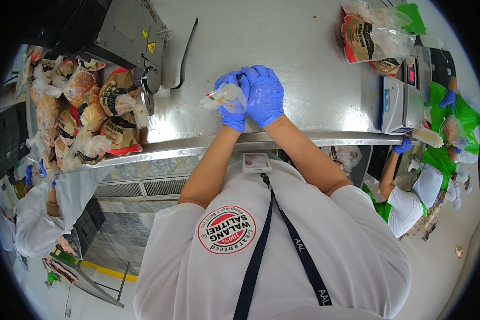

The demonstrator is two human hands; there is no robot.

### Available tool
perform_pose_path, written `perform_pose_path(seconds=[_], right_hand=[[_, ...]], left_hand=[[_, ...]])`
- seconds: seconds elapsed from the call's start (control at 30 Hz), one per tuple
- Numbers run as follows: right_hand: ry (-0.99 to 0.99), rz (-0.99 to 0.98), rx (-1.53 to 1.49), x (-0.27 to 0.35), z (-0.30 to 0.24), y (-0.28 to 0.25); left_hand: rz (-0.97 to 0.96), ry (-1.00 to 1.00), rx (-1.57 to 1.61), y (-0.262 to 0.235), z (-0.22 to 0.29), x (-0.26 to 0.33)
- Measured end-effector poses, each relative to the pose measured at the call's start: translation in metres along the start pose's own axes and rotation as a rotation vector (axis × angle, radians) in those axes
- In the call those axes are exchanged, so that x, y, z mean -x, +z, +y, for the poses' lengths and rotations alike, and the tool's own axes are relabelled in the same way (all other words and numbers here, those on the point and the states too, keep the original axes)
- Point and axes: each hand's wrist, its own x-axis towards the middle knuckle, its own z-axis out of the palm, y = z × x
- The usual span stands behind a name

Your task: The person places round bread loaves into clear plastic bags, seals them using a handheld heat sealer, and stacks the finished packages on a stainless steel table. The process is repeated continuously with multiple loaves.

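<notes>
Both my hands, in blue gloves, meet above the steel table in front of my chest. My left hand [233, 118] is closed, and a crumpled clear plastic piece [222, 97] with a small red and green mark sticks out over it toward the left. Pressed against it is my right hand [265, 96], fingers together and curled. A small dark thing [240, 80] shows between the two hands; its kind cannot be made out, nor can what lies under the right hand's fingers.
A grey machine [124, 40] with a metal plate stands at the far left. Beside it several plastic-bagged meat packs [82, 88] are piled. More bags [365, 40] lie at the far right, near a weighing scale [402, 104]. Gloved co-workers stand on both sides; the steel table [304, 69] ends before me.
</notes>
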Motion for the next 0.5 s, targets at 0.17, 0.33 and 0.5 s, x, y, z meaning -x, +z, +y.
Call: perform_pose_path(seconds=[0.17, 0.33, 0.5], right_hand=[[-0.009, -0.014, 0.027, 0.003, 0.0, 0.003], [0.003, -0.038, 0.064, 0.0, -0.002, 0.004], [0.068, -0.131, -0.02, -0.027, -0.016, 0.001]], left_hand=[[-0.018, -0.063, 0.011, 0.0, 0.0, 0.004], [0.006, -0.08, 0.066, -0.002, 0.002, 0.0], [0.015, -0.492, 0.528, 0.003, -0.022, -0.003]])
